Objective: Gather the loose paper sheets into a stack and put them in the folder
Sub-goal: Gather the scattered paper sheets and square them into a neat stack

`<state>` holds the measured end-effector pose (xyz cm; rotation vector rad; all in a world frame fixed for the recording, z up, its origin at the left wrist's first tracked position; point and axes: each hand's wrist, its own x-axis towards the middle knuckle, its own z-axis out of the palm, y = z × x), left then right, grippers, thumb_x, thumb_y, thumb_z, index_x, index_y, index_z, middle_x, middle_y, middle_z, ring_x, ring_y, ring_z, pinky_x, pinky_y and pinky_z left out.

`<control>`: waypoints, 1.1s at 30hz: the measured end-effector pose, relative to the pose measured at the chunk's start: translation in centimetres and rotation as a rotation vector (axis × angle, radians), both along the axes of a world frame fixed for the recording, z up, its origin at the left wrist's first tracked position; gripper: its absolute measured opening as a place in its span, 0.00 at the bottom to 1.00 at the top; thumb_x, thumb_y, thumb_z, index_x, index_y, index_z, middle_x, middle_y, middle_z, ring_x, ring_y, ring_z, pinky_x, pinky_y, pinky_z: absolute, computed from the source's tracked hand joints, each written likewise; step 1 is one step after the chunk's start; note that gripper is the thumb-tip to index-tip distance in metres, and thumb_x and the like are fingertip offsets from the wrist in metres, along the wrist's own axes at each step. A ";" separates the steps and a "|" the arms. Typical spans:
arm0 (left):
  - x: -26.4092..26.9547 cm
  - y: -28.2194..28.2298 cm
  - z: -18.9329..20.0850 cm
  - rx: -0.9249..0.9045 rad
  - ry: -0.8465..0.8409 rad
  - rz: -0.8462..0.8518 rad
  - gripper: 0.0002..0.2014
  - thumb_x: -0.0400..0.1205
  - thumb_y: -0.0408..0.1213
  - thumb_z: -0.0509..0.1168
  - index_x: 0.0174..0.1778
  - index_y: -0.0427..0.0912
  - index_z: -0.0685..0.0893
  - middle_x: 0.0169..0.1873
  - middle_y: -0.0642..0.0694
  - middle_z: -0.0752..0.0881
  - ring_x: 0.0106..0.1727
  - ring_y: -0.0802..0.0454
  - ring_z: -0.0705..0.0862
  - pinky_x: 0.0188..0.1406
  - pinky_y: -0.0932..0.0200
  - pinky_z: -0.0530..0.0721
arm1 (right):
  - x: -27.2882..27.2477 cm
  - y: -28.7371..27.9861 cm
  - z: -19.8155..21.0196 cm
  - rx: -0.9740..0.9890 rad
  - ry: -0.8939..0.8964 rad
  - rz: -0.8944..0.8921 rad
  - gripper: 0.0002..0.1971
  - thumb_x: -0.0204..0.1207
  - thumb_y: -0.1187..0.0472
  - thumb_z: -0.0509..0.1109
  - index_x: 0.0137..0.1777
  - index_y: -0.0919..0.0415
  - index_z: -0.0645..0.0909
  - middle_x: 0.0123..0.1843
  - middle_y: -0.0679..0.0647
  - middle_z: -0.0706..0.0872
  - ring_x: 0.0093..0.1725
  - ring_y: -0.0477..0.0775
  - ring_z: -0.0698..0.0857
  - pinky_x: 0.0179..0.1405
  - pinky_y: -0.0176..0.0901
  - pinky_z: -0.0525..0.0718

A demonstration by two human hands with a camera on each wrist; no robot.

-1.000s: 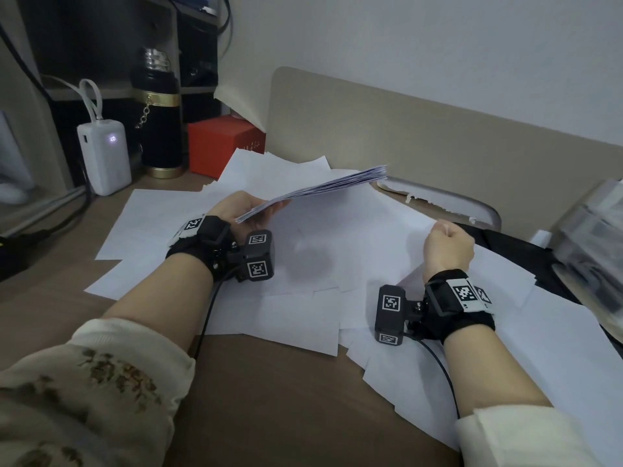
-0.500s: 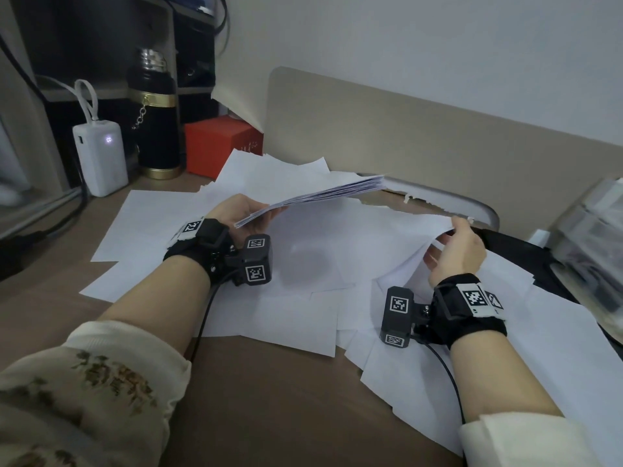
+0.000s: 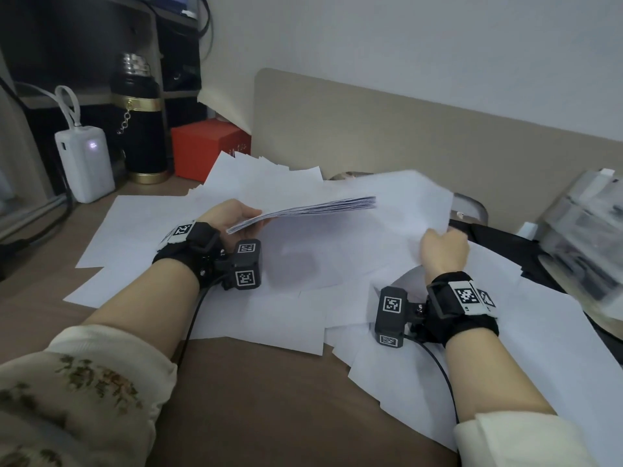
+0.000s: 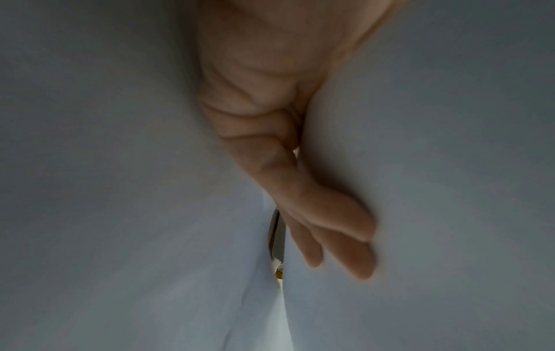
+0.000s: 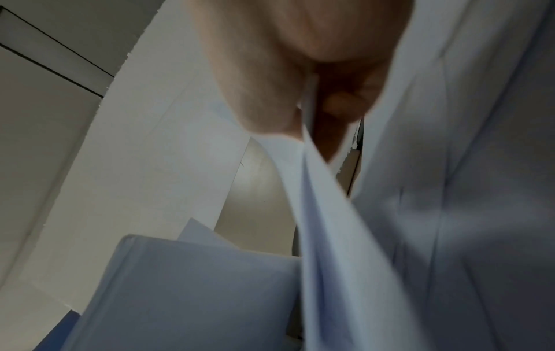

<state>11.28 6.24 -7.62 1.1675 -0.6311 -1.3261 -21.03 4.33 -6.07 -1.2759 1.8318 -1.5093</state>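
My left hand (image 3: 232, 217) grips a stack of white sheets (image 3: 313, 208) by its near corner and holds it level above the desk. In the left wrist view its fingers (image 4: 330, 213) lie flat under the stack (image 4: 450, 166). My right hand (image 3: 443, 251) pinches the right edge of a single loose sheet (image 3: 387, 203), which is lifted and bowed beneath the stack. The right wrist view shows the thumb (image 5: 264, 95) pressed on that sheet (image 5: 318, 201), with the stack (image 5: 195, 285) beyond it. Several loose sheets (image 3: 269, 308) cover the brown desk. I cannot pick out the folder for certain.
A white power bank (image 3: 86, 163), a black flask (image 3: 141, 129) and a red box (image 3: 209, 148) stand at the back left. A beige panel (image 3: 404, 129) runs behind the desk. A dark flat object (image 3: 499, 237) and a clear plastic item (image 3: 586, 224) lie at the right.
My right hand went from a fist on the papers to pinching one sheet, and has raised it and drawn it left under the stack. The left hand has hardly moved.
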 end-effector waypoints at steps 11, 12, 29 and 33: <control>0.3 0.1 0.8 0.166 -0.193 -0.094 0.11 0.87 0.31 0.57 0.42 0.29 0.78 0.19 0.40 0.83 0.13 0.53 0.81 0.11 0.68 0.76 | 0.6 1.3 1.2 -0.492 -0.428 -0.251 0.17 0.88 0.65 0.48 0.73 0.69 0.68 0.57 0.50 0.74 0.54 0.50 0.77 0.40 0.14 0.69; 0.2 0.1 0.8 0.173 -0.212 -0.114 0.10 0.87 0.31 0.58 0.43 0.30 0.78 0.22 0.39 0.83 0.14 0.52 0.81 0.13 0.68 0.77 | 0.6 1.0 1.1 -0.488 -0.473 -0.225 0.18 0.87 0.65 0.49 0.74 0.66 0.68 0.58 0.48 0.74 0.55 0.48 0.77 0.41 0.15 0.71; -0.7 0.6 1.2 0.091 -0.310 -0.230 0.10 0.85 0.38 0.63 0.61 0.39 0.80 0.54 0.38 0.86 0.53 0.37 0.85 0.61 0.42 0.81 | 6.5 4.1 1.7 0.220 -0.400 0.737 0.18 0.80 0.77 0.53 0.52 0.58 0.81 0.45 0.54 0.90 0.41 0.54 0.90 0.31 0.45 0.90; 1.1 -1.8 -1.1 0.091 -0.451 -0.211 0.23 0.79 0.46 0.69 0.65 0.34 0.80 0.58 0.35 0.87 0.60 0.33 0.84 0.70 0.35 0.76 | 6.5 4.0 1.7 0.311 -0.283 0.706 0.13 0.82 0.70 0.57 0.58 0.55 0.78 0.51 0.50 0.89 0.33 0.53 0.91 0.23 0.35 0.75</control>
